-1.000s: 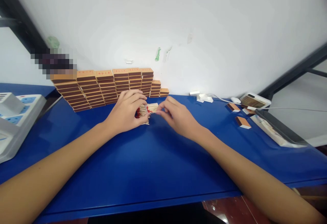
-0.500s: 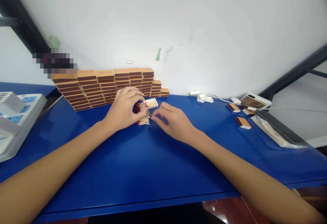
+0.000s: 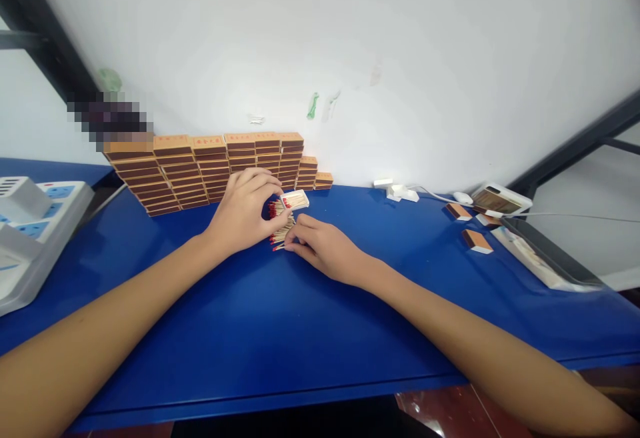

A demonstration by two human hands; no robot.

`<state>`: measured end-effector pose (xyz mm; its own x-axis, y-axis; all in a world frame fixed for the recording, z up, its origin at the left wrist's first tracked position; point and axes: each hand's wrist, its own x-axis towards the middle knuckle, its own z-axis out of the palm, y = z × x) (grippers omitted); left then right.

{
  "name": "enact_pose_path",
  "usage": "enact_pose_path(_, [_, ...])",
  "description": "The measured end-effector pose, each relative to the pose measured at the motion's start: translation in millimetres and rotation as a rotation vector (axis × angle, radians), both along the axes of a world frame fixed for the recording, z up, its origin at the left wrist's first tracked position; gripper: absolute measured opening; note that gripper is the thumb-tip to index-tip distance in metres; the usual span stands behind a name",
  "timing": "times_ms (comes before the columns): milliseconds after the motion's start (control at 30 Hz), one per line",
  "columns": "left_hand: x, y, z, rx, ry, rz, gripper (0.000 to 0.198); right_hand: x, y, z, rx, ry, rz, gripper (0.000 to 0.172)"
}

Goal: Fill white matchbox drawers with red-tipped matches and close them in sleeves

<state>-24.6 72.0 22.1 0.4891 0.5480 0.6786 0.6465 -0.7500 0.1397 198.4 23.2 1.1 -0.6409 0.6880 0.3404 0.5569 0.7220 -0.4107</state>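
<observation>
My left hand [image 3: 247,203] grips a small white matchbox tray [image 3: 299,199] between thumb and fingers. Red-tipped matches lie inside the tray, which is held over a pile of loose matches [image 3: 281,230] on the blue table. My right hand [image 3: 323,248] is at the near right side of that pile, thumb and forefinger pinched together. A match [image 3: 279,247] sticks out leftward from this pinch, its red head pointing left. Part of the pile is hidden beneath the tray and behind my fingers.
Stacked matchboxes [image 3: 210,165] stand along the wall, lower toward the right. A white power strip [image 3: 60,225] is at the left. Toward the right lie a white adapter [image 3: 397,191] with a cable, loose matchboxes [image 3: 477,241], a power bank [image 3: 501,199] and a dark flat object [image 3: 547,251].
My right hand has moved left and down from beside the tray to the pile, and its fingers have closed on a match. The left hand holds the tray in nearly the same place.
</observation>
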Motion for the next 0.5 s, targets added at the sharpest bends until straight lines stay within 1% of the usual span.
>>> enact_pose_path(100, [0, 0, -0.3, -0.010, -0.006, -0.001, 0.018, -1, 0, 0.4, -0.012, -0.004, 0.006, 0.009])
enact_pose_path(200, [1, 0, -1.0, -0.019, -0.012, 0.001, 0.018, -2, -1, 2.2, -0.036, -0.017, -0.020, 0.007])
enact_pose_path(300, [1, 0, -1.8, -0.015, -0.009, -0.002, 0.018, -2, -1, 5.3, -0.062, -0.087, -0.034, 0.008])
enact_pose_path(433, [0, 0, -2.1, 0.001, 0.001, -0.008, 0.018, 3, 0, 8.5, -0.018, -0.214, -0.036, 0.013])
enact_pose_path(500, [1, -1, -1.9, 0.007, 0.009, -0.012, 0.019, 9, -1, 10.9, 0.001, -0.241, -0.057, 0.013])
